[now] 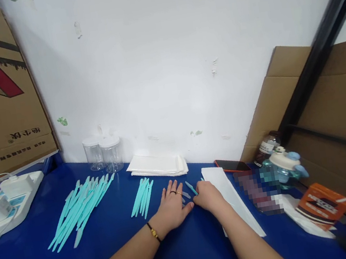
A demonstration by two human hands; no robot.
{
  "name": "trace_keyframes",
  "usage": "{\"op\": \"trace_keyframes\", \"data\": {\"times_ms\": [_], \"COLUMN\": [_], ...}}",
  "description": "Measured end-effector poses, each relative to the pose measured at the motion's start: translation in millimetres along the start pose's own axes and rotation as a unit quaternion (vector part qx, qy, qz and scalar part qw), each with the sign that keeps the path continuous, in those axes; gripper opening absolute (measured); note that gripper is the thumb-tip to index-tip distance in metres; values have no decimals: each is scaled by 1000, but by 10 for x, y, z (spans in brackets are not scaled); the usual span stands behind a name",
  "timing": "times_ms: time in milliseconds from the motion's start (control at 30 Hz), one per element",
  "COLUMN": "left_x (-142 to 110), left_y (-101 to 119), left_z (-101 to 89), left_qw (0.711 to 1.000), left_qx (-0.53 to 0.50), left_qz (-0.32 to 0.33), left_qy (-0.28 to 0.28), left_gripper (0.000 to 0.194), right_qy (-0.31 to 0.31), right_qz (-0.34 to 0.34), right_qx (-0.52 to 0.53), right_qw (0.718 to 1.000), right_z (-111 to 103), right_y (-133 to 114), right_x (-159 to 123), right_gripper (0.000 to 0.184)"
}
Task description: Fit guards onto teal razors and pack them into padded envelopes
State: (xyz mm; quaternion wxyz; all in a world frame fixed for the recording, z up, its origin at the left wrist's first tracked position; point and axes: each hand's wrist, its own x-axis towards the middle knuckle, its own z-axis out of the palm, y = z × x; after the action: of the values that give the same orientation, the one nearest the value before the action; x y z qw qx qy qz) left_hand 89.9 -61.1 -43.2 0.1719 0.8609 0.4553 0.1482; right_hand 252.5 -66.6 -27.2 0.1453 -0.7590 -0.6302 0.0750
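My left hand (173, 212) lies palm down on the blue table, fingers stretched out, with a ring and a beaded bracelet on it. Beside its fingertips are small translucent pieces (186, 195), partly covered by the hand. My right hand (208, 195) is closed around a teal eyebrow razor (190, 186), whose end sticks out to the left of the fingers. Another bit of teal shows just behind that hand. Left of my left hand lies a small row of teal razors (142, 198). A larger pile of razors (82, 209) spreads farther left.
White folded sheets (157, 166) and two clear jars (112, 156) stand along the wall. A long white paper (236, 203) lies under my right forearm. Rightward are a phone (232, 166), a teal bottle (280, 167) and an orange packet (323, 205). A power strip (20, 208) sits far left.
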Motion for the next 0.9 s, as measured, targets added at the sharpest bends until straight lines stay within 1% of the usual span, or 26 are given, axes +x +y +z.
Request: {"op": "trace_keyframes", "data": {"times_ms": [67,100,133,200,267,333,400,467,500,533,600,667,800,900], "left_x": [46,83,128,229,329,403,440,438,425,406,361,318,252,192], "left_y": [57,79,96,124,146,163,173,172,166,157,126,86,37,42], "left_z": [119,172,222,305,348,328,238,104,37,-21,-99,-137,-236,-371], "left_qw": [1000,999,998,998,998,997,992,977,967,958,937,915,887,874], "left_qx": [28,38,44,46,35,7,-50,-144,-198,-253,-346,-398,-439,-440], "left_qz": [13,21,27,33,34,32,30,29,28,30,37,34,14,21], "left_qy": [5,12,19,30,42,66,114,158,157,132,33,-58,-143,-204], "left_gripper": [66,64,62,61,61,61,56,46,42,38,31,25,28,31], "right_qy": [23,38,52,69,64,45,25,10,3,-5,-27,-30,25,28], "right_qz": [1,4,9,16,17,14,5,-11,-21,-32,-54,-67,-69,-75], "right_qx": [94,153,216,337,431,492,529,561,577,593,617,633,674,686], "right_qw": [995,987,975,939,900,869,848,828,817,805,785,771,735,723], "right_z": [-81,-126,-169,-233,-258,-250,-225,-196,-181,-168,-147,-139,-161,-192], "right_y": [103,156,204,269,285,255,192,112,70,31,-29,-59,-55,-35], "right_x": [58,84,105,129,128,110,83,52,36,20,-6,-21,-15,11], "right_gripper": [7,5,5,5,5,7,7,8,9,10,12,14,25,27]}}
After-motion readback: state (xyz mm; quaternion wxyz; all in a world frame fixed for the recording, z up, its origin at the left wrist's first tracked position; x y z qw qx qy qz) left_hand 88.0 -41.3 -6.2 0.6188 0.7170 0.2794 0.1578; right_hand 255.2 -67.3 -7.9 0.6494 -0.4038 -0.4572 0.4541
